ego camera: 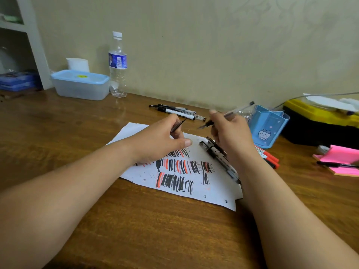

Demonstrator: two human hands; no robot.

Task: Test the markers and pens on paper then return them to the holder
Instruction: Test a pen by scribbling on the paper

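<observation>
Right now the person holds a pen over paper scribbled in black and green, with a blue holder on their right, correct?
Not quite: the head view shows the paper scribbled in black and red, not green. The pen and blue holder are as said.

This looked like a study corner in a home rather than an office. A worn wooden desk (pixel 136 220) stood against a plain cream wall (pixel 213 45), with a white shelf unit (pixel 33 35) at the far left. Household things stood at the back of the desk: a plastic food container (pixel 81 85) with a blue lid and a water bottle (pixel 117 65). Stationery lay about: a blue pen holder (pixel 269 129) printed with a cartoon cat, pink sticky notes (pixel 342 158), loose pens (pixel 180 111), and a scribbled sheet of paper (pixel 213 185).
</observation>
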